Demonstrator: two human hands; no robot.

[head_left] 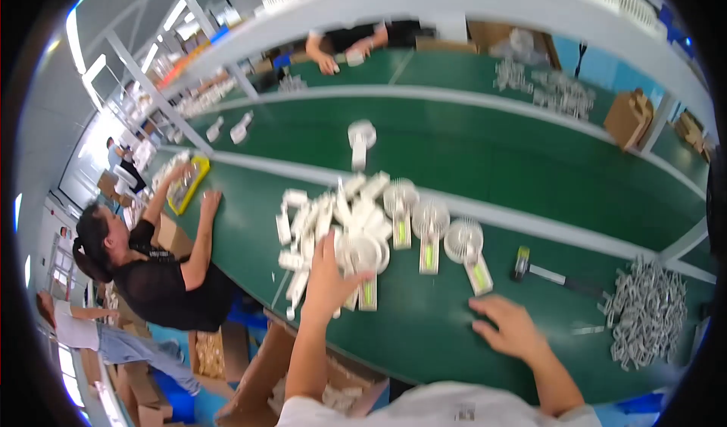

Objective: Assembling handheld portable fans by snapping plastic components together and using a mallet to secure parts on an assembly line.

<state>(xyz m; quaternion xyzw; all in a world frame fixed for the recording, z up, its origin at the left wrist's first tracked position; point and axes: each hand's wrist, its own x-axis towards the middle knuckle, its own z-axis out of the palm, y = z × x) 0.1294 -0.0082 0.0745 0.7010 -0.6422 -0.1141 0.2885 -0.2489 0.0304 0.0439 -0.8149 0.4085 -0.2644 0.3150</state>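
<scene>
My left hand point(330, 281) is over the near side of a heap of white plastic parts point(344, 211), thumb and fingers apart. Right beside it lies a white round-headed handheld fan point(366, 294) with a yellow-green piece in its handle; whether my fingers touch it I cannot tell. Similar handheld fans lie in a row to the right: one point(400, 207), another point(429, 234) and the rightmost point(466, 249). Just below the rightmost fan's handle, my right hand point(509, 327) hovers at the green table point(424, 328), fingers spread, holding nothing.
A hammer point(549, 275) lies to the right, near a pile of grey parts point(647, 313). Past a pale rail point(500, 213), another white fan point(360, 143) rests on the green belt. At left a co-worker point(166, 268) reaches toward a yellow tray point(189, 186). Cardboard boxes stand below.
</scene>
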